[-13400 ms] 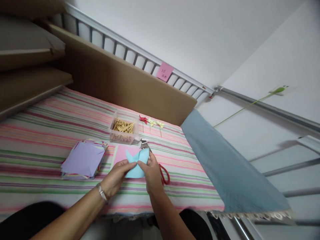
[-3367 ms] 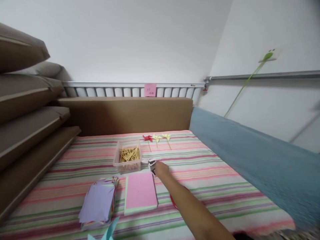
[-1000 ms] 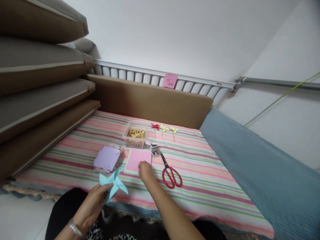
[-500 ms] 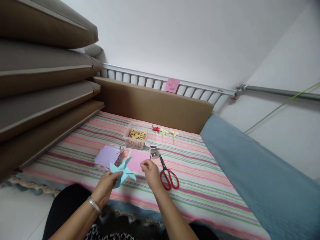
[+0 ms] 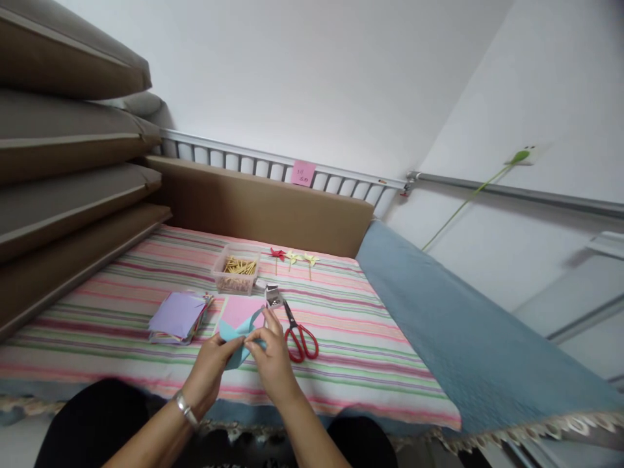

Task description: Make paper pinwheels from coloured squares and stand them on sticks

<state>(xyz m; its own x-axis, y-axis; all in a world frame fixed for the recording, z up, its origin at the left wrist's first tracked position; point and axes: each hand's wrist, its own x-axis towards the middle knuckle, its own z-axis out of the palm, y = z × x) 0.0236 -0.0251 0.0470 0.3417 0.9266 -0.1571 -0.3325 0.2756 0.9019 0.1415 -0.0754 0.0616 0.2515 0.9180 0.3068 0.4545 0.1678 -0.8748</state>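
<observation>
Holding a light-blue paper pinwheel [image 5: 232, 331] toward 7 o'clock in the view, above the striped cloth [image 5: 351, 338]; gripping one side of it in the left hand [image 5: 210, 365], thumb on top, pretty snug, with a silver bracelet [image 5: 186, 408] round the wrist; pinching it near the middle with the right hand [image 5: 273, 356], fingertips drawn in narrow; can't tell about anything tiny between those fingertips, way too small and covered up.

Going round the clock from the pinwheel for the containers; at 12, got a clear plastic box [image 5: 233, 285], open-topped, heaped with loose wooden sticks [image 5: 240, 265] lying every which way; also showing some pinkish-brown stuff through the lower front wall, too blurry to make out; at 1, got a small open box [image 5: 272, 292] with a flap up and little shiny bits inside, too tiny to name.

Also on the cloth: red-handled scissors [image 5: 293, 325] at 3, just beside the right hand, blades pointing to 11 at the small box; a purple-topped paper stack [image 5: 176, 315] at 10; a pink sheet [image 5: 241, 309] at 12, partly covered by the pinwheel; farther off at 1, a red pinwheel [image 5: 277, 253] and two pale-yellow pinwheels [image 5: 311, 260] on sticks, in a row.
</observation>
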